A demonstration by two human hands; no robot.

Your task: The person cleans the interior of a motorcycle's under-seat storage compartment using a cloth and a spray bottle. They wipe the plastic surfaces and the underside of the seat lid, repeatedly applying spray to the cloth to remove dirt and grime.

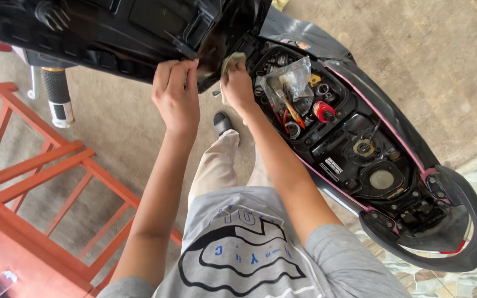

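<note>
I look down at a black scooter with its seat [111, 30] lifted open. My left hand [176, 94] grips the lower edge of the raised seat, fingers curled on it. Beside it, my right hand [237, 85] presses a pale green cloth [232, 59] against the seat's underside near the hinge. Just right of that hand lies the open under-seat compartment [327, 132], holding a clear plastic bag of tools [288, 83] and a red cap [323, 110].
An orange wooden frame [40, 171] stands at the left on the concrete floor. A handlebar grip [57, 91] hangs at upper left. The scooter's rear grab rail [459, 221] curves at lower right over patterned tiles. My foot in a dark shoe [222, 122] stands below my hands.
</note>
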